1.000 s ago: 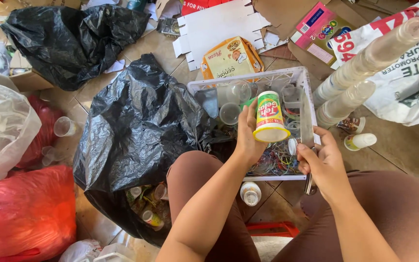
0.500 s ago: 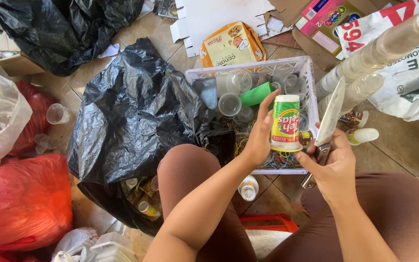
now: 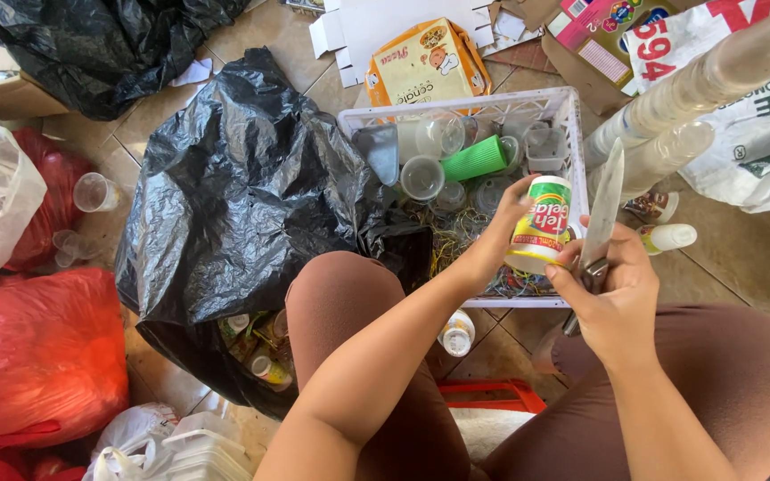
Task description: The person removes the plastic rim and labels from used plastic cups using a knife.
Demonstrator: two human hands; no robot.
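Seen from above, a seated person works over a tiled floor crowded with sorted waste. The largest thing is a crumpled black plastic bag (image 3: pixel 242 187) spread at the person's left knee, with small bottles showing at its lower edge. Left of it lies a red plastic bag (image 3: pixel 33 356). Straight ahead sits a white plastic crate (image 3: pixel 572 116) holding clear cups, a green cup (image 3: pixel 477 158) lying on its side, and tangled rubber bands. To the right, stacks of clear cups (image 3: pixel 697 80) lean across a printed white sack.

Over the crate's near right corner, the left hand (image 3: pixel 492 245) is clasped around a small plastic cup (image 3: pixel 541 223) with a yellow, green and red label, held upright with fingers behind and thumb in front. The right hand (image 3: pixel 612 298) is clenched on the handle of a knife (image 3: pixel 601 209), blade pointing up and away, its edge just beside the cup's right side, touching or nearly so; which one cannot be told.

Judging by this, the label is being cut. To do it well, the blade should run lightly along the label, away from the left fingers, which sit close to its path. The thin cup would likely buckle under a tight squeeze, so a firm but gentle hold suits. Keeping the work over the crate lets scraps fall inside.
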